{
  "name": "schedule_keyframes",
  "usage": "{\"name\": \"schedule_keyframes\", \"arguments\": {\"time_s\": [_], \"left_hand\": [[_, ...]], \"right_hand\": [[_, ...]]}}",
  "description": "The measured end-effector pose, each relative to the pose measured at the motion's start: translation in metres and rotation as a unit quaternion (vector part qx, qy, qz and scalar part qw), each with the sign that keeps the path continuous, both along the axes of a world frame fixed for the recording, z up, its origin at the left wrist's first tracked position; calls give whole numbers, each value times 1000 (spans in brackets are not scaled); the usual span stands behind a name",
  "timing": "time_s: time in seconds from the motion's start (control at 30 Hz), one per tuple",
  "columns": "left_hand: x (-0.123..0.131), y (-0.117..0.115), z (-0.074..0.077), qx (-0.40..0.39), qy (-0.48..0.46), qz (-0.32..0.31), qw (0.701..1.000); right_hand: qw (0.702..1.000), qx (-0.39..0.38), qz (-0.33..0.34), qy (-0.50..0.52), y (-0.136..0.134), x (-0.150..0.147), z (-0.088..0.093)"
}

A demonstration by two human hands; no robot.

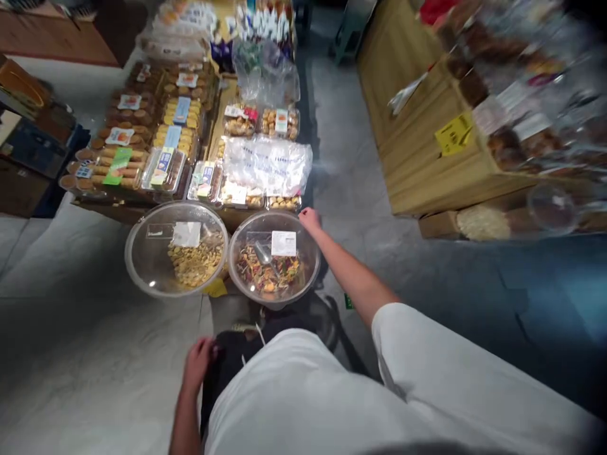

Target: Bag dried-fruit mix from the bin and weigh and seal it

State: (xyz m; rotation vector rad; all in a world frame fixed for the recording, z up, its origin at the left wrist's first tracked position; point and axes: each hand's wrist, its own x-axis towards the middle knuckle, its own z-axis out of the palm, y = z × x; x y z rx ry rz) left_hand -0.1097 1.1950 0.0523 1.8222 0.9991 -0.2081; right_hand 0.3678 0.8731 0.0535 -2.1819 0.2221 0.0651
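Note:
My right arm reaches forward, and my right hand (310,219), its fingers curled together, is at the far right rim of a clear round tub (310,278). The tub holds a colourful dry mix (284,273), a clear scoop (263,254) and a white label (283,243). To its left stands a second clear round tub (137,268) with pale, nut-like pieces (196,262) inside. My left hand (199,360) hangs low beside my dark trousers, fingers loosely bent and slightly apart, with no object visible in it.
Behind the tubs, a low display carries packed biscuits (128,167), snack boxes (237,120) and a crumpled plastic bag (270,161). A wooden stand (422,164) with a yellow price tag (454,134) borders the grey floor (339,158) on the right. Cartons (23,145) sit at left.

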Motion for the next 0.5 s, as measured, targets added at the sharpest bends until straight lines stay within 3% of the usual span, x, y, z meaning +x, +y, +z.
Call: {"name": "schedule_keyframes", "arguments": {"time_s": [0.07,0.13,0.23,0.3,0.37,0.5], "left_hand": [[30,-20,-3,-65,-22,-122,990],[70,-25,4,1,-57,-248,967],[139,-22,18,109,-131,-419,892],[175,-26,18,193,-193,-474,837],[195,-35,6,273,-239,-496,789],[199,-46,-36,350,-269,-528,725]], "right_hand": [[996,-2,27,-86,12,-39,-9],[989,-11,74,-128,20,-101,-14],[988,-96,90,-81,27,-206,-20],[983,-162,88,-12,33,-262,-27],[972,-207,84,66,35,-298,-34],[950,-267,132,97,33,-321,-40]]}}
